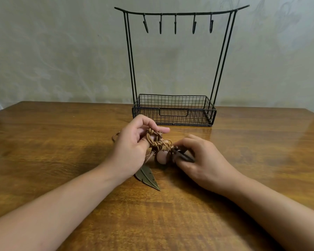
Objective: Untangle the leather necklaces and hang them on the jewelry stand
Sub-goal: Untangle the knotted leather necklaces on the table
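Both hands grip the knotted necklaces (157, 142): left hand (132, 147) at nine o'clock, right hand (203, 160) at three. Pulling hard could tighten the knots.

Right hand (203, 158) hides dark cord ends; tangle (159, 142) strands indistinguishable; forearms cut off by bottom edge.

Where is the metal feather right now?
In the head view, the metal feather lies on the wooden table near the middle, just below the tangled leather necklaces, between the left hand and right hand.
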